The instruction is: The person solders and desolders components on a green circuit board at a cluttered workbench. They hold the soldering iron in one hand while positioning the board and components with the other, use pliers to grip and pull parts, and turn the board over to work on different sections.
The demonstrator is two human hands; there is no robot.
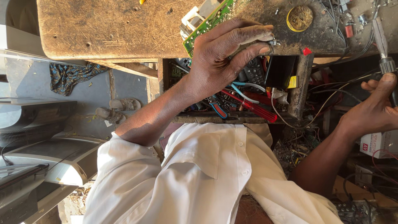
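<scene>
Head view, looking down over a white shirt [215, 174] to a scarred wooden bench [112, 29]. Left hand [226, 58] lies at the bench's near edge, fingers curled and pressed down on a green circuit board [207, 23]; the board sits tilted on the benchtop, partly under the palm. Fingertips [261, 39] touch a small metal part at the bench edge; what it is cannot be told.

Right hand [375, 108] is well apart, off to the side, closed around the dark grip of a tool [383, 49] whose metal shaft points up toward the bench; the tip is out of clear sight.

Below the left hand, an open drawer [298, 87] holds a red-handled screwdriver [257, 110], pliers with red and blue grips [217, 108], a dark remote [253, 71] and loose wires. A yellow-rimmed round tin [299, 18] stands on the bench just beyond the fingertips. A white box [379, 143] sits under the right wrist. On the floor: sandals [118, 108], a patterned cloth [68, 74], grey casings [54, 157].
</scene>
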